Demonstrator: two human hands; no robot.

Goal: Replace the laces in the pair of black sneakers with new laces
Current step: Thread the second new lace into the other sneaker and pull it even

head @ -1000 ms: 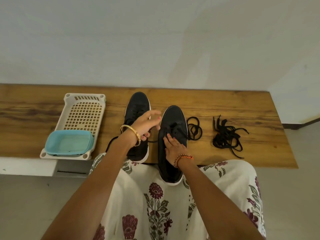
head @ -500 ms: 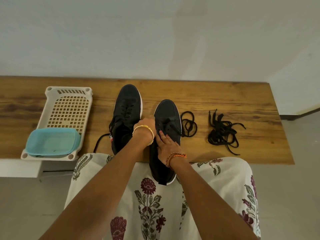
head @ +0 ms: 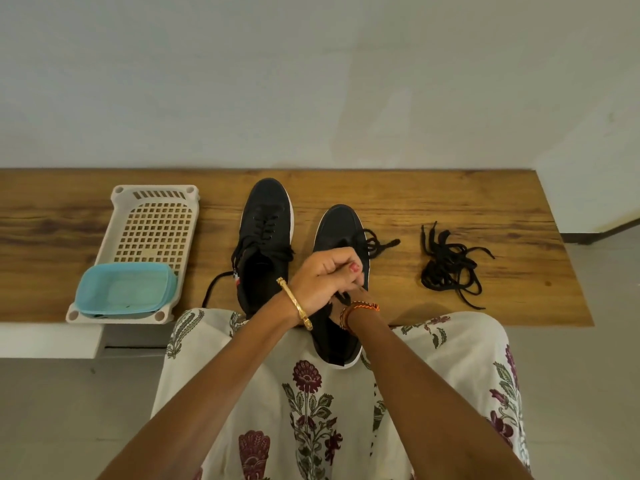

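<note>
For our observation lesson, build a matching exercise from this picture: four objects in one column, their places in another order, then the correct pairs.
1. light blue plastic tub
2. loose bundle of black laces
3. black sneaker still laced
4. black sneaker being worked on

A. far right on the wooden bench
B. heel over the lap
C. in the white lattice basket
D. beside the basket

Pairs: 1-C, 2-A, 3-D, 4-B

Both sneakers (head: pixel 265 244) black w/ white sole edges; a bit of red at the left one's heel. Loose laces (head: pixel 450 268) black. Desk (head: pixel 433 202) warm brown wood grain w/ darker streaks. Basket (head: pixel 152 223) cream, grid of small holes. Tub (head: pixel 124 289) pale blue. Skirt (head: pixel 311 410) off-white, maroon flowers, green leaves. Bangle (head: pixel 294 303) gold; thread band (head: pixel 360 308) orange/red. Wall (head: pixel 311 81) whitish.
</note>
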